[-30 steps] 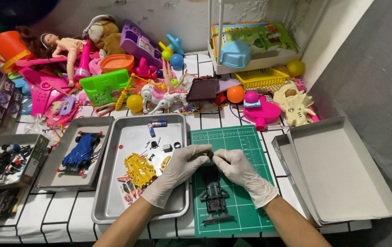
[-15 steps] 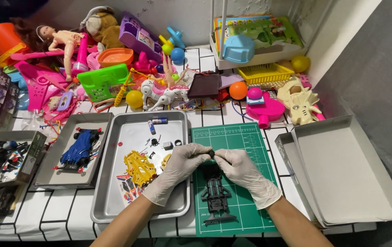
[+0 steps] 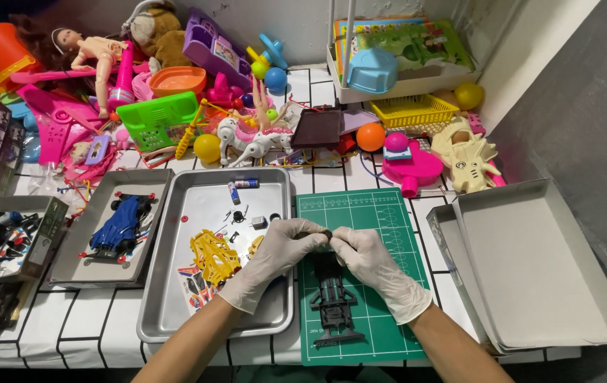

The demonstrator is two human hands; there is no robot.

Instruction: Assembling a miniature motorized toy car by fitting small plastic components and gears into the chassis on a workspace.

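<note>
Both gloved hands, left hand [image 3: 275, 259] and right hand [image 3: 374, 266], pinch a small dark part [image 3: 315, 233] over the black toy-car chassis [image 3: 333, 301], steadied on the green cutting mat [image 3: 381, 213].

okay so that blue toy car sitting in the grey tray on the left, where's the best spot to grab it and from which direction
Probably best from straight above: the blue toy car lies flat in the shallow grey tray, whose low walls hinder a sideways reach. Pinch the narrow body across its middle, fingers between the front and rear wheels, which stick out on either side. Both gloved hands are busy over the green cutting mat.
</note>
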